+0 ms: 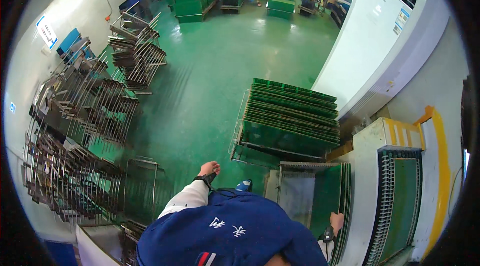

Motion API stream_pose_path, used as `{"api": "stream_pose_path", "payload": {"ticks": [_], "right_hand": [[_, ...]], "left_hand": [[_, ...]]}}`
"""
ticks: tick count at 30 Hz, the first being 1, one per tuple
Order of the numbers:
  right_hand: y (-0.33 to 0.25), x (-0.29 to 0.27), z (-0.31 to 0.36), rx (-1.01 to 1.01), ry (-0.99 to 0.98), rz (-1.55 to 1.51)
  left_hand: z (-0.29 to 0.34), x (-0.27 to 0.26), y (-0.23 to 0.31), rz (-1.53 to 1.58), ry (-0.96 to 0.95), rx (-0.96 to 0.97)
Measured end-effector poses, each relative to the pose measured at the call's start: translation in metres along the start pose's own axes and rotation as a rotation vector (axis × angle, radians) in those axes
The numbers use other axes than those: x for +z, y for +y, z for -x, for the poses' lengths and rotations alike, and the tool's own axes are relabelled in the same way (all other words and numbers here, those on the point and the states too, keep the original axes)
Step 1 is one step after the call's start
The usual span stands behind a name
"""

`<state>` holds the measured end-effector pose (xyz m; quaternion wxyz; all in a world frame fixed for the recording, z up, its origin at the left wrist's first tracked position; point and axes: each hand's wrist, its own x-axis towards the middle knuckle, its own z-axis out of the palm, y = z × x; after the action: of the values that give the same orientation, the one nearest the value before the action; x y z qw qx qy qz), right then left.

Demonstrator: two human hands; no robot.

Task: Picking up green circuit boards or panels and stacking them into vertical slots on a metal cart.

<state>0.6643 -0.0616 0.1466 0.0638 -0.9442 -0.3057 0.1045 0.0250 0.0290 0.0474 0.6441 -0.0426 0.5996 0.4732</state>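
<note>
Resting on the edge of a green panel [327,201] in the rack [300,186], the right hand [336,221] seems clenched on it; the left hand [209,168] hangs loosely curled, grasping nothing.

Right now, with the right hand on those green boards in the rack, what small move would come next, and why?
Probably lift the outermost green panel up out of the wire rack. The right hand already rests at its lower edge, the conveyor lies just beside it, and the left hand hangs free, holding nothing.
</note>
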Motion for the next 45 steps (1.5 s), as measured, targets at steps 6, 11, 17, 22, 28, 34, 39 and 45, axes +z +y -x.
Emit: {"api": "stream_pose_path", "payload": {"ticks": [6,11,17,22,28,34,39,45], "right_hand": [[-0.015,-0.015,0.009,-0.004,-0.052,0.008],[-0.013,-0.012,0.008,0.029,-0.078,0.034],[-0.009,0.000,0.004,-0.005,0.039,0.096],[-0.038,-0.032,0.015,-0.012,-0.218,0.243],[-0.067,-0.052,0.036,0.023,-0.097,0.207],[0.005,0.028,-0.027,0.019,0.023,0.117],[-0.028,-0.012,0.003,0.057,-0.047,0.090],[-0.027,-0.015,0.001,0.088,-0.100,0.130]], "left_hand": [[-0.001,-0.002,-0.004,0.065,0.004,0.011],[-0.029,-0.020,-0.011,0.183,-0.049,-0.028],[-0.022,-0.009,-0.017,0.060,-0.093,0.108],[-0.016,-0.009,-0.009,0.131,-0.029,0.000],[-0.017,-0.019,-0.013,0.138,-0.134,0.031],[-0.011,-0.012,-0.014,-0.137,-0.107,0.161],[-0.013,-0.009,-0.016,-0.112,-0.137,0.170],[0.003,0.012,-0.012,-0.013,-0.069,0.086]]}}
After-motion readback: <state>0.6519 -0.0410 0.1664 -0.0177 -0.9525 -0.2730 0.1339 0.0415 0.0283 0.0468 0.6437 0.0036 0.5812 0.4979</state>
